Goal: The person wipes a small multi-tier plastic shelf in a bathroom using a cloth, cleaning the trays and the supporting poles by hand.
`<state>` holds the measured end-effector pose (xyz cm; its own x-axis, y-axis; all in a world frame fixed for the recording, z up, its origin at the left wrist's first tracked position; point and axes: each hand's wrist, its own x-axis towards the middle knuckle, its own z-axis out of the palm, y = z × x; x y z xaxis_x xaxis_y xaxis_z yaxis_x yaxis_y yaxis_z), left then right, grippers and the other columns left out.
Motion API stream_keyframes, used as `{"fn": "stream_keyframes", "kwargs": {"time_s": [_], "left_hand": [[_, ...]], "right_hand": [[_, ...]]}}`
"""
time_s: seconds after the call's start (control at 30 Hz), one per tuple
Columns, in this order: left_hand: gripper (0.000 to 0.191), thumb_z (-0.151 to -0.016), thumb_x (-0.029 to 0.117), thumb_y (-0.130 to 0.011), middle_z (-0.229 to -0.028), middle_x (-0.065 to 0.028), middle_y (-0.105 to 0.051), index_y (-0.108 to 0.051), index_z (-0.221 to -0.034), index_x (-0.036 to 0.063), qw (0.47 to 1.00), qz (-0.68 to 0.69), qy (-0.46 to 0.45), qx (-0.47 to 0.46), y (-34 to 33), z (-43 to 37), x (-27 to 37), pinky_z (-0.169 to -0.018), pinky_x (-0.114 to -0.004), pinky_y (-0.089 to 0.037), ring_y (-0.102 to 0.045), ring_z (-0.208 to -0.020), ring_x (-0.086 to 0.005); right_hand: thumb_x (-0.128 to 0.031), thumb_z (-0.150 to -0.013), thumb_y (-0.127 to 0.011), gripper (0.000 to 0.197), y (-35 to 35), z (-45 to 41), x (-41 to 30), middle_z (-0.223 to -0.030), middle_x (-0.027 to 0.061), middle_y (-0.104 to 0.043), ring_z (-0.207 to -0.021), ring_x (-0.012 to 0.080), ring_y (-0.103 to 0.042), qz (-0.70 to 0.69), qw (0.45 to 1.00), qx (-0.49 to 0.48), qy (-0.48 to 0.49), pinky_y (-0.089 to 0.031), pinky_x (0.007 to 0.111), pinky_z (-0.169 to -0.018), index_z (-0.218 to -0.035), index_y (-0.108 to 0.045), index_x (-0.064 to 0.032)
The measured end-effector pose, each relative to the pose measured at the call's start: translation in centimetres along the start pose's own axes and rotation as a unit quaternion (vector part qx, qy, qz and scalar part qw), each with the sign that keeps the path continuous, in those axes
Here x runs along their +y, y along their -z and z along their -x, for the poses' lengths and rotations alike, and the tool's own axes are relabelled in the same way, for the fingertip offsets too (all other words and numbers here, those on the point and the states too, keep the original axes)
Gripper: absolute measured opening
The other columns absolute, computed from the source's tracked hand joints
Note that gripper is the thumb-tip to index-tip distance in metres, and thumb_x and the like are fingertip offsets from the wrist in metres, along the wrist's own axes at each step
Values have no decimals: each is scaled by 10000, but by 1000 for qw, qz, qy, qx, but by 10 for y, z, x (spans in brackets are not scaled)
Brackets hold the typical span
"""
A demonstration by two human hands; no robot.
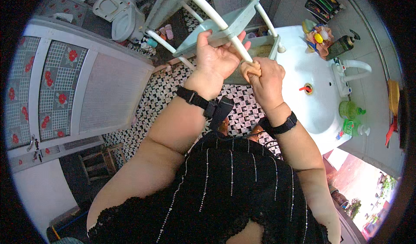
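A plastic shelf rack [242, 18] with pale blue-green tiers and white tubular posts is held up, tilted, in front of me. My left hand [213, 58] grips it from below, palm up, its fingers passing behind one white post [239, 48] and the thumb against a tier's edge. At that post's lower end, my right hand [269, 78] has a bunched peach-coloured cloth [250, 69] wrapped around the tube. The fingertips of the right hand are hidden. Black straps circle both wrists.
To the right is a white washbasin [320, 114] with a tap [356, 69]; an orange-red item lies at its drain. Bottles [347, 109] and a dark pump bottle [341, 47] stand along its edge. A toilet [123, 27] stands far left, beyond a framed door [61, 91].
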<state>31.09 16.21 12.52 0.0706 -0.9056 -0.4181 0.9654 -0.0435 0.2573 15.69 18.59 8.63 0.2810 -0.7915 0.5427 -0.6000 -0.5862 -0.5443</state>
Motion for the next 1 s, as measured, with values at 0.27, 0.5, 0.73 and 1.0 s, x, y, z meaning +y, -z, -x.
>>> {"fn": "stream_keyframes", "kwargs": {"time_s": [0.27,0.5,0.73,1.0], "left_hand": [[591,-816,460,-466,-1223,-166,-553,-523,-1210,24,990,-70,124,-1,5,6,-21,-1021,-495,-379,-530,-1146,-324],[614,-814,481,-455,-1150,-191,-582,-516,-1205,11,986,-104,128,1,-11,10,-14,-1012,-486,-402,-562,-1068,-351],[445,-845,353,-478,-1116,-140,-598,-554,-1147,34,993,-75,43,-81,-3,3,-22,-929,-500,-457,-582,-1028,-305],[399,-884,272,-486,-1113,-160,-631,-562,-1180,15,980,-73,90,-164,-11,6,-25,-936,-443,-481,-614,-1001,-297]], "right_hand": [[-272,-838,-597,272,11,-51,-15,-866,251,-626,-830,448,-594,-125,988,-57,-69,-481,492,-729,-905,-556,-12],[-238,-845,-552,257,14,-37,-3,-849,276,-614,-839,465,-590,-187,974,-96,-86,-480,493,-727,-949,-507,-7],[-287,-901,-600,361,0,-13,15,-951,286,-631,-912,433,-629,-308,936,-39,-167,-505,445,-773,-1024,-437,10],[-120,-787,-660,310,36,-15,6,-950,213,-576,-835,361,-568,-243,952,106,-154,-491,376,-776,-1013,-485,0]]}}
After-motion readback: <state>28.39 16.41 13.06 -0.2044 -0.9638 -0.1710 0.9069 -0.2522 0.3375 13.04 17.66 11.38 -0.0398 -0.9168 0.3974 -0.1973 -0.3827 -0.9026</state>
